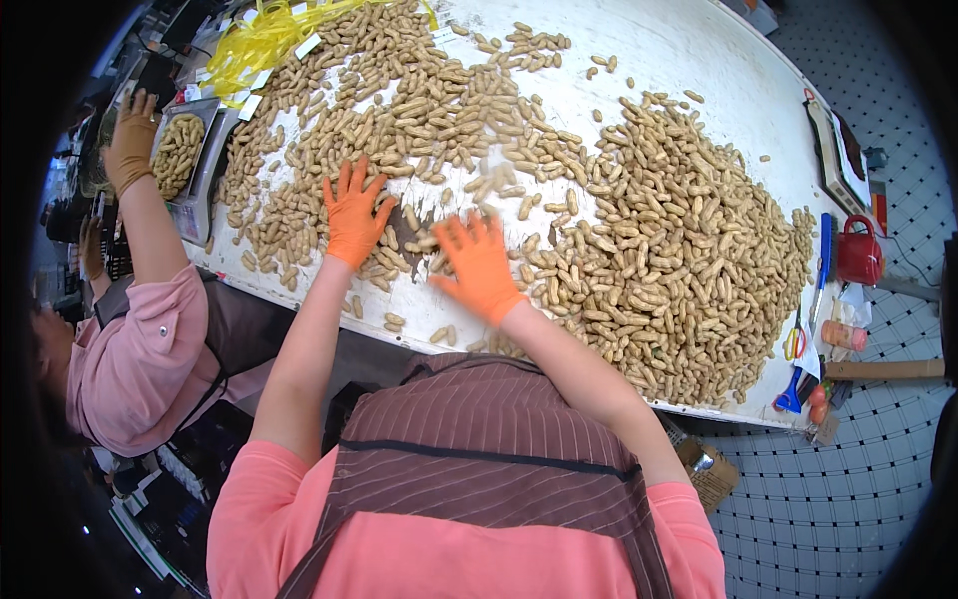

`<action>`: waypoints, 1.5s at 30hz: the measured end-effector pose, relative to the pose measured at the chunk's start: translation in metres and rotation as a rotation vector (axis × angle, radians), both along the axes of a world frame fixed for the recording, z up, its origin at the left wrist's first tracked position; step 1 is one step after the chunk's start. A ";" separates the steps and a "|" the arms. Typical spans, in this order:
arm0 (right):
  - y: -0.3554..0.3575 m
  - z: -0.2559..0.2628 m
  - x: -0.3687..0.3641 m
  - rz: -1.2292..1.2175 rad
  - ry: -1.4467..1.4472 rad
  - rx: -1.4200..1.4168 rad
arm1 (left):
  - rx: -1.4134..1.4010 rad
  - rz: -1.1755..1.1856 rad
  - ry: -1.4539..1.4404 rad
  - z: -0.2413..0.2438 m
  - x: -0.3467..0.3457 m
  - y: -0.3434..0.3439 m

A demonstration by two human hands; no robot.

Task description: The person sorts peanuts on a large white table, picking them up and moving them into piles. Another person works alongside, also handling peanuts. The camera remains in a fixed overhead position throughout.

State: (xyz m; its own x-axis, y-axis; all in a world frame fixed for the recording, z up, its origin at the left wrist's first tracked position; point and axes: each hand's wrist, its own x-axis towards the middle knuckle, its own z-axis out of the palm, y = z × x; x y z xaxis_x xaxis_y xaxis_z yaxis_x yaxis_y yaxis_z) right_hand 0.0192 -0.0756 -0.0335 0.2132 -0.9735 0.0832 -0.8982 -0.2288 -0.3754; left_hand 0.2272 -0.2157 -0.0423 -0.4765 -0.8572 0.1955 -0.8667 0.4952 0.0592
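Observation:
My left hand (353, 215), in an orange glove, lies with fingers spread at the near edge of a loose spread of unshelled peanuts (419, 112). My right hand (477, 260), gloved the same way, is blurred, its fingers apart over a thinner patch of peanuts. Between the hands a few peanuts rest on the worn white tabletop (441, 311), where dark bare spots show. A big heap of unshelled peanuts (666, 269) rises to the right of my right hand. Neither hand visibly grips anything, though peanuts touch the fingertips of both.
A co-worker's gloved hand (132, 142) is at the left beside a scale (200, 196) loaded with peanuts. Yellow straps with white tags (247, 56) lie at the back left. Along the right edge are a red mug (859, 251), a blue brush (825, 247), scissors (795, 341) and a second device (834, 153).

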 end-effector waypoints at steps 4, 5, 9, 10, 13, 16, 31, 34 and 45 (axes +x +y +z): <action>0.012 0.005 0.011 0.215 -0.314 -0.009 | -0.091 -0.023 0.230 0.014 -0.052 0.001; 0.010 0.007 0.005 0.199 -0.330 -0.028 | 0.026 -0.154 0.398 0.017 -0.068 0.001; 0.002 0.016 -0.033 0.023 -0.495 0.063 | 0.174 -0.293 0.357 -0.004 -0.137 -0.005; 0.002 0.018 -0.039 -0.046 -0.496 0.014 | 0.222 -0.227 0.280 -0.004 -0.149 -0.009; -0.003 0.024 -0.066 -0.085 -0.453 -0.024 | 0.319 -0.107 0.124 -0.004 -0.175 -0.023; -0.025 0.019 -0.107 -0.173 -0.337 -0.069 | 0.297 -0.169 0.159 -0.013 -0.169 -0.034; -0.083 -0.002 0.019 0.108 -0.215 0.071 | 0.387 0.142 0.579 0.033 -0.073 -0.092; -0.079 0.011 -0.001 0.260 -0.533 0.102 | 0.173 -0.058 0.578 0.035 -0.090 -0.085; -0.115 0.029 -0.292 -0.830 0.582 0.305 | 0.354 -0.551 0.136 -0.018 -0.184 0.030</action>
State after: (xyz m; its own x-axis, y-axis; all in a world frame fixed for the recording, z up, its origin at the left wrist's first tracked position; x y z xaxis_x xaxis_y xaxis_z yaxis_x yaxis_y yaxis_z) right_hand -0.2730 -0.1910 -0.0045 -0.6000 -0.7949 -0.0903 -0.7897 0.5705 0.2255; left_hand 0.0435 -0.1856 -0.0606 -0.8539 -0.5192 0.0363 -0.4661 0.7939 0.3905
